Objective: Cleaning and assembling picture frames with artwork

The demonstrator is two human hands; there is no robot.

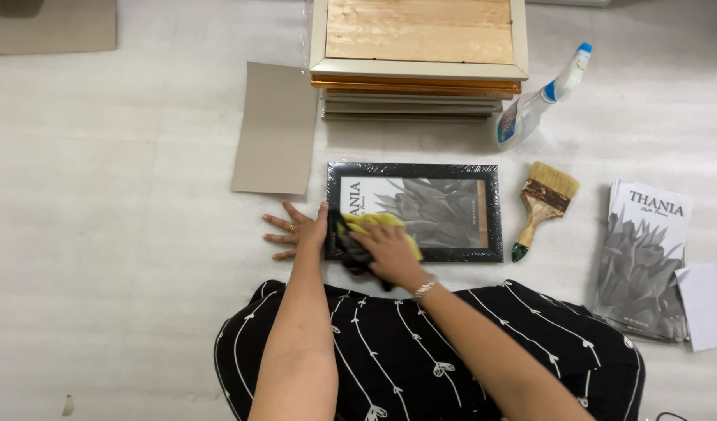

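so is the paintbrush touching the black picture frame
Apart. The head view shows bare white floor between the paintbrush and the right edge of the black picture frame.

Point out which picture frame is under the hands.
The black frame, lying alone on the floor, right hand wiping it with a yellow cloth; the others sit stacked behind.

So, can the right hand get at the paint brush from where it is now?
Probably yes. The right hand presses a yellow cloth on the black frame; the paint brush lies just right of the frame, nothing between. It would need to leave the cloth.
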